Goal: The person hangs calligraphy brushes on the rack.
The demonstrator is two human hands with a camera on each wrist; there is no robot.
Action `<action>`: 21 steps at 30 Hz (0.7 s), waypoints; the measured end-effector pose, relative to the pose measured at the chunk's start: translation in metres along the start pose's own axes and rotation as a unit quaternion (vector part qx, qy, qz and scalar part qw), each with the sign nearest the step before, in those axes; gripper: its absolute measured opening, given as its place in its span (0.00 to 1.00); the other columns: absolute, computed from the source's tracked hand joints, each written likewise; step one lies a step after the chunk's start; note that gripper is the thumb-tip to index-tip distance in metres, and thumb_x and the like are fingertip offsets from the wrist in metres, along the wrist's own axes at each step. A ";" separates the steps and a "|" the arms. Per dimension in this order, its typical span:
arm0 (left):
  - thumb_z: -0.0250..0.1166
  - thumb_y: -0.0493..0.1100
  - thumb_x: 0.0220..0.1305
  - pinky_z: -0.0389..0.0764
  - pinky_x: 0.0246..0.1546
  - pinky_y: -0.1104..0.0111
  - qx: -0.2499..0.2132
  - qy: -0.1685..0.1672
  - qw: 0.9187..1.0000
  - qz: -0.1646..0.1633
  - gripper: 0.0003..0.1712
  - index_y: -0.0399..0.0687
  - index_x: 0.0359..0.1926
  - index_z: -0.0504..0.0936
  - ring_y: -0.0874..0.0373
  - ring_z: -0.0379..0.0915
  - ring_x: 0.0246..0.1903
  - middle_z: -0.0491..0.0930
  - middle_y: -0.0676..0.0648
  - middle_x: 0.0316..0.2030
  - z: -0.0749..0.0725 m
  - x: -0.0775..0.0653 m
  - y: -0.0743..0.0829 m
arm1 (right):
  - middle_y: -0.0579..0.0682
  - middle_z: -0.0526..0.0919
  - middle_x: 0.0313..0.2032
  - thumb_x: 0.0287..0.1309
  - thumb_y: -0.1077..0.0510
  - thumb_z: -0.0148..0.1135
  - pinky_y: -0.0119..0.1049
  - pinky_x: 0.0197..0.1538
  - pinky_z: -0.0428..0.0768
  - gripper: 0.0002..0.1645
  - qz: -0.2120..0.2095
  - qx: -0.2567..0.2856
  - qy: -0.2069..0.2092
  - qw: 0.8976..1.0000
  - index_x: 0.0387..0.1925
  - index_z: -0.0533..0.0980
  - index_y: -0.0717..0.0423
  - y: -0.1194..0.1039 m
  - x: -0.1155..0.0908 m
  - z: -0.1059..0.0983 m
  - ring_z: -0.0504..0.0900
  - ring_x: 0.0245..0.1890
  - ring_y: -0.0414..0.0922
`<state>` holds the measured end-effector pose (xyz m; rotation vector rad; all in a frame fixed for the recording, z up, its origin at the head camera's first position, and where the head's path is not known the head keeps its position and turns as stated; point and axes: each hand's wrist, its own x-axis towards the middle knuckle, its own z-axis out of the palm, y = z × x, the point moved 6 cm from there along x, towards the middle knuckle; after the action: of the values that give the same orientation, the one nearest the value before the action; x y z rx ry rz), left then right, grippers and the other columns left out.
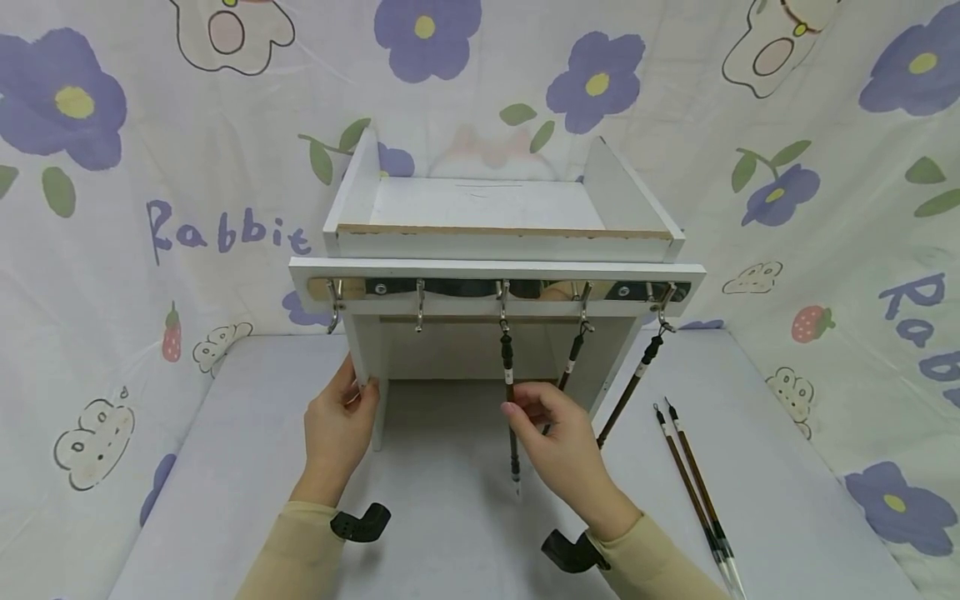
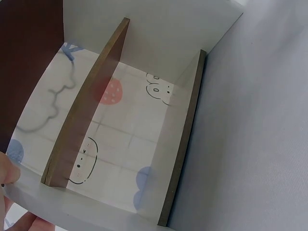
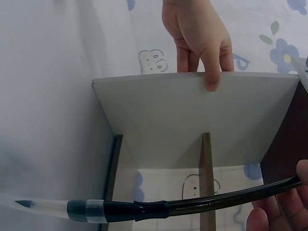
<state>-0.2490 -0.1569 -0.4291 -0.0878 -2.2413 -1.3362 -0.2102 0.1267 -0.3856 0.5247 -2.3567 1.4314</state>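
A white shelf (image 1: 480, 268) with an open top tray stands on the table, with a hook rail (image 1: 465, 287) along its front edge. My left hand (image 1: 337, 429) grips the edge of its left side panel (image 3: 192, 110), thumb on the inner face. From the middle hook (image 1: 503, 304) hangs a brown-handled calligraphy brush (image 3: 192, 206). My right hand (image 1: 566, 450) pinches that brush by its handle. In the right wrist view its dark-tipped head sits inside a clear cap. Two more brushes hang to the right, a nearer-middle brush (image 1: 573, 354) and an outermost brush (image 1: 633, 385), the first partly hidden by my hand.
Two calligraphy brushes (image 1: 693, 483) lie side by side on the white table (image 1: 795, 517), right of the shelf. Two left hooks (image 1: 420, 308) hold nothing. Wooden-edged crosspieces (image 2: 86, 101) join the shelf's sides. Behind stands a flower-patterned cloth (image 1: 480, 100).
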 end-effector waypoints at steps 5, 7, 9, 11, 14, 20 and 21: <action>0.61 0.41 0.66 0.83 0.42 0.65 0.002 0.001 1.000 0.000 0.29 0.52 0.68 0.70 0.45 0.80 0.46 0.77 0.46 0.58 0.000 0.000 0.000 | 0.38 0.81 0.37 0.62 0.54 0.65 0.34 0.38 0.82 0.10 0.002 -0.003 0.000 1.000 0.45 0.79 0.49 0.001 0.000 0.000 0.80 0.36 0.37; 0.61 0.41 0.66 0.83 0.42 0.65 0.001 0.001 1.000 -0.001 0.29 0.52 0.68 0.70 0.46 0.80 0.46 0.77 0.46 0.58 0.000 0.000 -0.001 | 0.38 0.81 0.38 0.62 0.55 0.65 0.34 0.38 0.82 0.10 -0.001 -0.001 0.001 1.000 0.45 0.79 0.50 0.001 0.000 0.000 0.80 0.36 0.37; 0.62 0.41 0.66 0.83 0.42 0.65 0.000 0.002 1.000 -0.002 0.29 0.52 0.68 0.70 0.46 0.80 0.47 0.77 0.46 0.58 0.000 0.000 -0.001 | 0.38 0.81 0.38 0.62 0.55 0.65 0.33 0.38 0.82 0.10 -0.005 0.002 0.002 1.000 0.45 0.80 0.49 0.000 0.000 0.000 0.80 0.36 0.37; 0.61 0.41 0.66 0.82 0.42 0.65 -0.002 0.002 1.000 -0.003 0.29 0.52 0.68 0.70 0.46 0.80 0.47 0.76 0.46 0.58 0.000 0.000 -0.001 | 0.38 0.81 0.38 0.62 0.56 0.65 0.33 0.37 0.82 0.10 -0.009 0.006 0.002 1.000 0.45 0.80 0.49 -0.001 0.000 0.000 0.81 0.36 0.37; 0.61 0.41 0.66 0.82 0.42 0.65 -0.003 0.002 1.000 -0.003 0.29 0.52 0.68 0.70 0.45 0.80 0.47 0.76 0.46 0.59 0.000 -0.001 -0.001 | 0.38 0.82 0.38 0.62 0.57 0.65 0.33 0.36 0.82 0.09 -0.017 0.011 0.004 1.000 0.45 0.80 0.48 -0.003 -0.001 -0.002 0.81 0.35 0.38; 0.61 0.41 0.66 0.82 0.42 0.64 -0.005 0.002 1.000 -0.001 0.29 0.53 0.68 0.70 0.45 0.80 0.47 0.76 0.47 0.59 0.000 -0.001 -0.001 | 0.38 0.81 0.37 0.60 0.59 0.66 0.32 0.36 0.81 0.11 -0.023 0.000 0.012 1.000 0.45 0.80 0.49 -0.003 -0.006 -0.012 0.80 0.35 0.39; 0.61 0.41 0.66 0.82 0.42 0.64 -0.005 0.001 1.000 -0.001 0.29 0.53 0.68 0.70 0.45 0.80 0.47 0.76 0.47 0.59 -0.001 -0.001 -0.001 | 0.38 0.81 0.38 0.60 0.60 0.67 0.32 0.36 0.82 0.11 -0.024 -0.003 0.013 1.000 0.45 0.80 0.49 -0.003 -0.007 -0.015 0.80 0.35 0.39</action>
<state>-0.2484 -0.1575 -0.4297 -0.0870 -2.2330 -1.3478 -0.2015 0.1398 -0.3801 0.5542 -2.3108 1.4014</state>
